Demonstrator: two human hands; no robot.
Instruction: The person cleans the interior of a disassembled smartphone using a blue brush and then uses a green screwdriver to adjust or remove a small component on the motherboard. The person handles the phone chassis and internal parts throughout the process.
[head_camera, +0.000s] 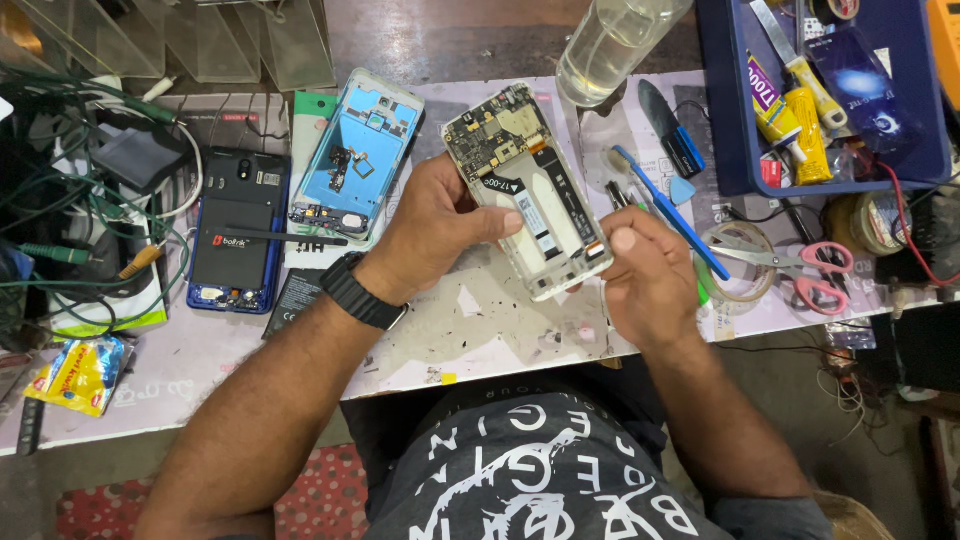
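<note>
Head view: both hands (430, 235) (650, 280) grasp opened phone (525, 195) above cluttered, stained worktable (480, 330)

Opened phone (528, 190): white glossy plastic frame, matt green circuit board with dull metal shields; scissors (800, 268) near worktop's right edge: bright metal blades, pink plastic handles; bottle (615, 40) at far edge: clear smooth plastic; worktop (480, 330): worn, stained, matt.

My tabletop (480, 330) is pale and stained. On it lie a dark blue phone (238, 228), a blue phone frame (358, 152), pink-handled scissors (800, 268), a blue tray (722, 120) and a clear bottle (612, 40).
</note>
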